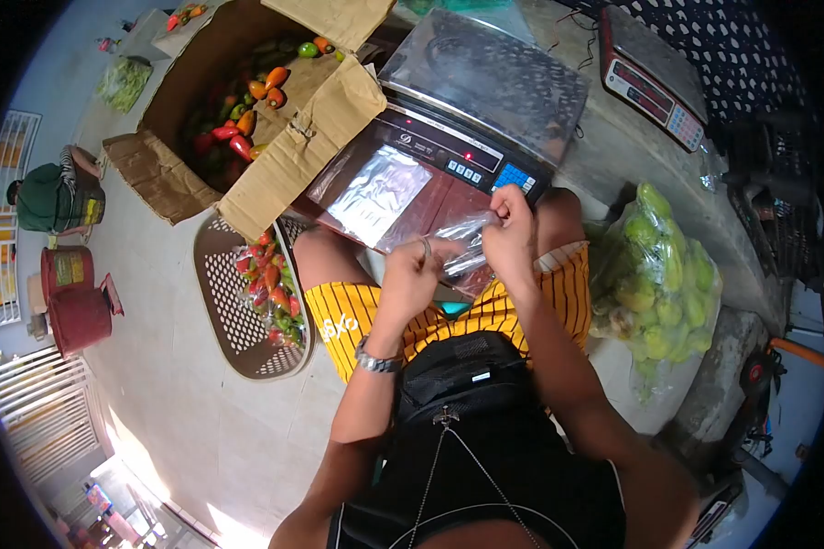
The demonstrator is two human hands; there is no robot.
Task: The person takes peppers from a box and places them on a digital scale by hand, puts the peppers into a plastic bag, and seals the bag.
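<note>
Our black top [485, 457] comes nearest, and we sit with knees apart, which seems to leave both forearms room to meet over the lap. Ahead and to the left, a cardboard box [302, 151] stands with flaps spread, so its red, orange and green peppers [239, 146] lie open to reach. Beside it, the digital weighing scale [471, 151] has its keypad turned our way, probably for easy reading and pressing. On our right, a bulging clear sack of green vegetables [655, 284] rests by the knee, its film seeming to keep the pile together. A perforated plastic basket [224, 306] sits by our left leg, its wall hemming in a bag of mixed peppers [273, 288]. Between scale and lap, a silvery plastic packet [380, 194] lies flat, within easy reach.

Our left hand [412, 279] and right hand [511, 233] hold a crumpled clear plastic bag [467, 245] just above the lap. Both sets of fingers are closed, pinching its film from opposite sides, apparently to keep it taut and under control.
</note>
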